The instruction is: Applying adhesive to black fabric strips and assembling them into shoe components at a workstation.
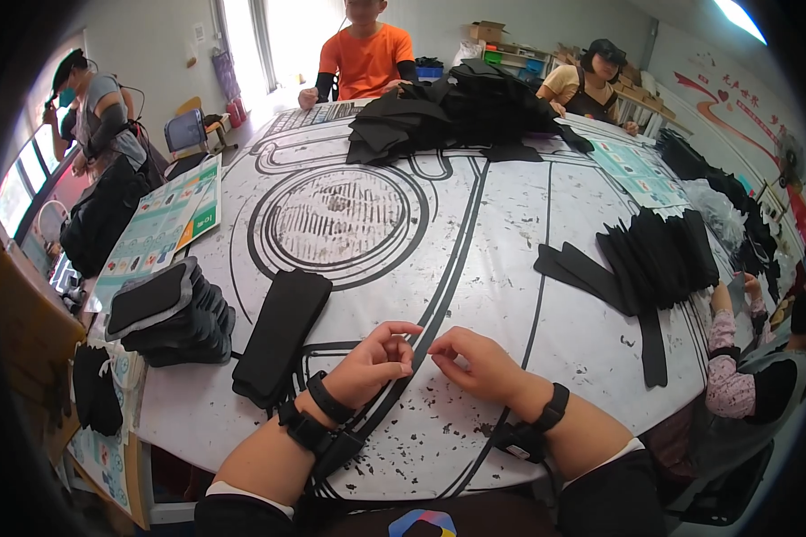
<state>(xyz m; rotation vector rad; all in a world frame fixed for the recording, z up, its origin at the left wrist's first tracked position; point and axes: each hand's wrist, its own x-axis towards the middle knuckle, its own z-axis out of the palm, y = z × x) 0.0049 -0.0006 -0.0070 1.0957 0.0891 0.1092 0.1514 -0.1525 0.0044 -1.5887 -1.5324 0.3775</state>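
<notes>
Tabletop (501, 242) of white, drawn over with bold black lines and specked with dark flakes, spreads before the person I'm watching. At the middle of its near edge two bare hands face each other, well clear of the surface to my eye or just above it — I can't tell which. Left hand (381, 365) is released, fingers loosely curled; right hand (479, 362) is released too, its fingers bent inward, near the left but apart from it. Nearest them, left of the left hand, a neat black stack (282, 331) lies aslant toward the near edge. Farther left, by the near left corner, sits a taller pile of grey and black pads (175, 313), with printed sheets (166, 224) along the left edge. Black strips (658, 259) fan out near the right edge — and a big black heap (457, 107) crowds the far edge, beside a person in orange (364, 63).
</notes>
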